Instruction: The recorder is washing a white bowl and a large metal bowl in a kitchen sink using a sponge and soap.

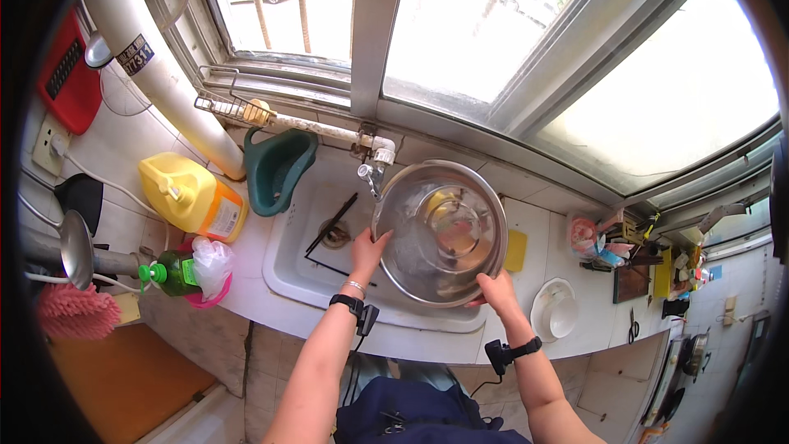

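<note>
A wide stainless steel basin (pixel 400 253) is held over the right part of a white sink (pixel 286 265), its inside facing up. My left hand (pixel 368 253) grips its left rim, the thumb lying over the edge. On the lower right rim, my right hand (pixel 496 290) has the same kind of hold, with the fingers partly hidden under it. A metal tap (pixel 368 176) stands at the basin's upper left edge. Dark chopsticks (pixel 331 226) lie in the sink around the drain (pixel 338 236).
Left of the sink stand a green strainer basket (pixel 265 179), a large yellow pump jug (pixel 185 197) and a green soap bottle (pixel 179 271). On the right counter are a yellow sponge cloth (pixel 515 251), a white bowl (pixel 560 316) on a plate (pixel 542 302), and black scissors (pixel 633 328).
</note>
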`<state>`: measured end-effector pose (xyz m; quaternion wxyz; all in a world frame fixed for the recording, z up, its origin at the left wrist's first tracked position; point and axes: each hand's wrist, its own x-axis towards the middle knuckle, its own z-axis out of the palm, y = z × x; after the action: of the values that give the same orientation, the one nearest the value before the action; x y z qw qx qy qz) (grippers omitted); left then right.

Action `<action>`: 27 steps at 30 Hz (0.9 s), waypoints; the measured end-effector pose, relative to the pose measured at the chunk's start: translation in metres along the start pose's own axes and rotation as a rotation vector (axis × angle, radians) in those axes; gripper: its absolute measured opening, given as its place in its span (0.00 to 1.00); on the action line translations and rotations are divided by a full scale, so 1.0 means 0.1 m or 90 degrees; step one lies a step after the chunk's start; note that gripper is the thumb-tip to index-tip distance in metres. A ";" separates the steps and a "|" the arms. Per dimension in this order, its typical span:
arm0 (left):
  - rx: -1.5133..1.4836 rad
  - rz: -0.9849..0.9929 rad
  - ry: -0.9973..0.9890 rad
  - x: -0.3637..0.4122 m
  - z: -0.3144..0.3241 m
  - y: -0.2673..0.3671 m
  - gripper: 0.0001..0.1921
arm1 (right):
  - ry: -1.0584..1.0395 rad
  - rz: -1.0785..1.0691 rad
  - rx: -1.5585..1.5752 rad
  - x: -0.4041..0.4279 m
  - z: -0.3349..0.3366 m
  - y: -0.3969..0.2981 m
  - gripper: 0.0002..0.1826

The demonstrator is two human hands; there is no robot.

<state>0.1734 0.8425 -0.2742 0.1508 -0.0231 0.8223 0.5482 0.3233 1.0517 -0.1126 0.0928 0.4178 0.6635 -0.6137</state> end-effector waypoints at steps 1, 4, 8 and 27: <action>-0.059 0.018 -0.015 0.03 0.01 0.02 0.17 | -0.010 -0.015 -0.056 -0.04 -0.04 -0.11 0.21; -0.310 -0.072 -0.086 0.25 0.07 -0.12 0.15 | -0.037 -0.003 -0.164 -0.08 -0.11 -0.40 0.19; -0.517 -0.164 -0.087 0.09 0.14 -0.06 0.12 | 0.062 -0.084 -0.186 0.07 -0.14 -0.14 0.18; -0.678 -0.421 -0.285 -0.31 -0.20 -0.15 0.19 | 0.050 -0.071 -0.081 0.67 -0.12 0.14 0.11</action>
<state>0.2019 0.8139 -0.2722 0.4465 -0.2311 0.3372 0.7960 0.2951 1.0906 -0.1631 0.0586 0.3971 0.7263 -0.5579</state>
